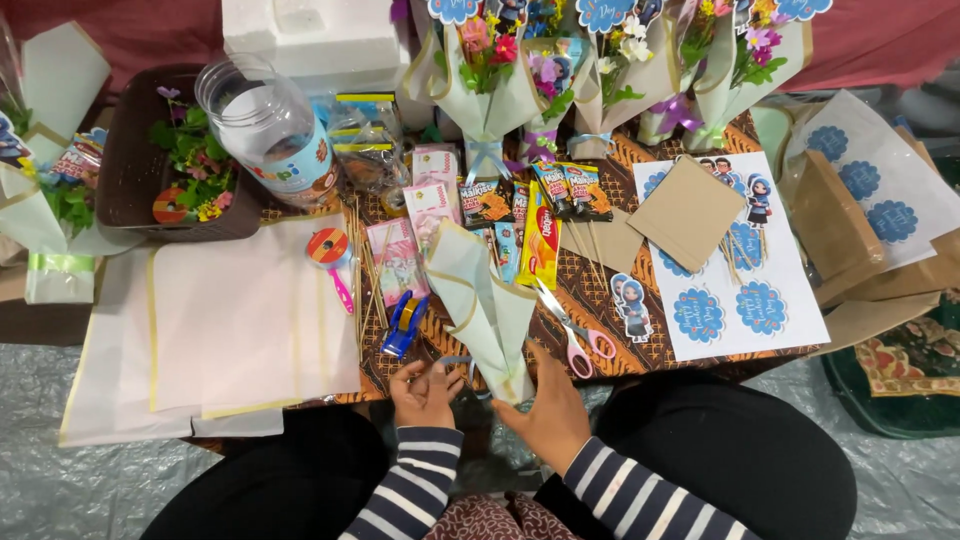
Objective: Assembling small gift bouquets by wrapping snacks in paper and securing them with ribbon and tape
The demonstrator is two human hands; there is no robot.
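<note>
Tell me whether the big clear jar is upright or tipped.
Tipped: the clear jar lies on its side, its open mouth facing the brown basket.

Home craft corner: low table [690, 345] on floor, wrapping paper sheets [240, 320], finished bouquets [480, 80].

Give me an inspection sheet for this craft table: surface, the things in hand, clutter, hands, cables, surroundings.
Surface: low table with brown patterned cloth, crowded.
Things in hand: pale paper cone, gathered at its base at the near edge.
Clutter: pink scissors, blue tape dispenser, snack packets, wrapping sheets, clear jar, sticker sheet, cardboard square, finished bouquets.
Hands: left hand beside the cone's base; right hand pinching the base.
Cables: nothing seen.
Surroundings: plastic floor sheet, brown basket with flowers.
</note>
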